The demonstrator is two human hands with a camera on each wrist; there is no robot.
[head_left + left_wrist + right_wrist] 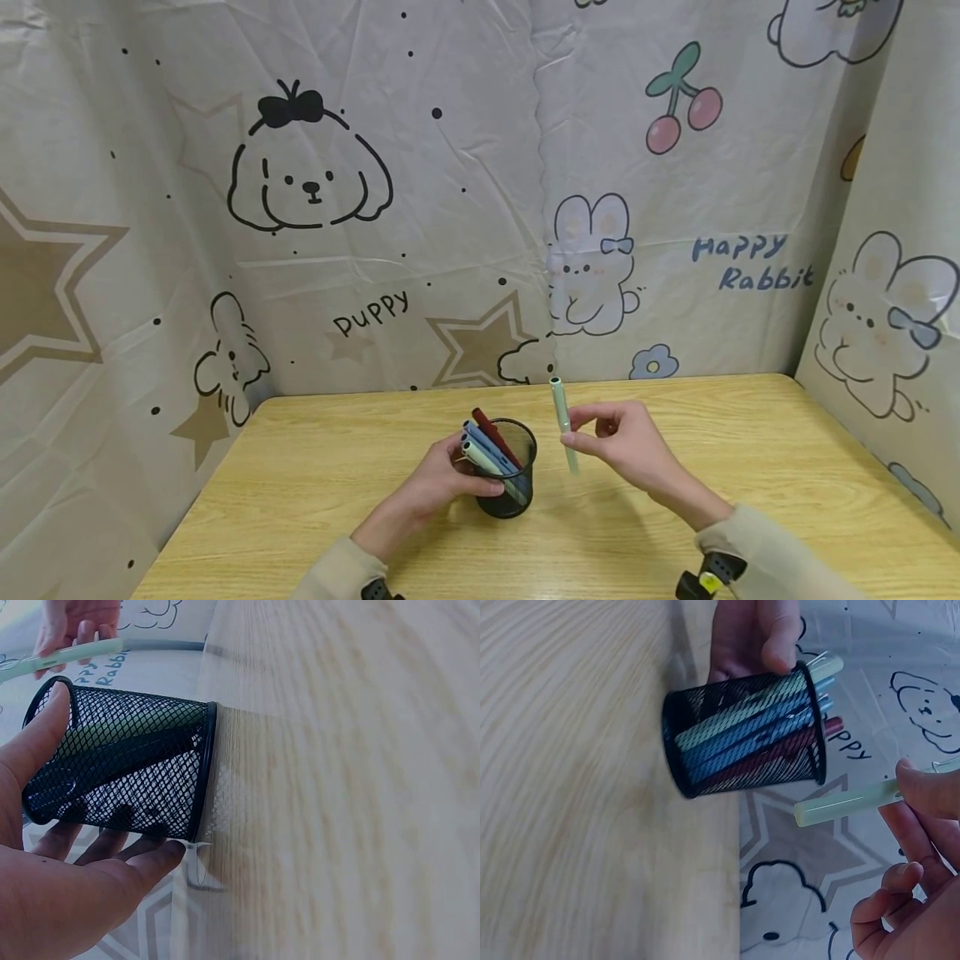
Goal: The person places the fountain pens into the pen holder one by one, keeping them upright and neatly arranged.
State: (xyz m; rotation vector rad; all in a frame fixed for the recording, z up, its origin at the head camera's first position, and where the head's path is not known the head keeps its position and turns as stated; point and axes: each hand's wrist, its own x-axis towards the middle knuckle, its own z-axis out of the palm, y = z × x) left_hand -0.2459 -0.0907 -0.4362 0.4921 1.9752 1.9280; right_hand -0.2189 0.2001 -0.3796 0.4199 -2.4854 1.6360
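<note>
A black mesh pen cup (510, 479) (124, 765) (742, 739) stands on the wooden table (300, 483). Several pens stick out of it: a dark red one (491, 432), blue ones (480, 442) and a pale green one (475, 456). My left hand (442, 487) (52, 862) grips the cup round its side, thumb over the rim. My right hand (626, 446) (922, 847) pinches a light green pen (562, 421) (847, 804) between thumb and fingers, holding it nearly upright in the air just right of the cup.
A cartoon-printed cloth (465, 183) hangs as a backdrop behind the table and along both sides. The table's far edge (525, 387) meets the cloth. Bare wood lies left and right of the cup.
</note>
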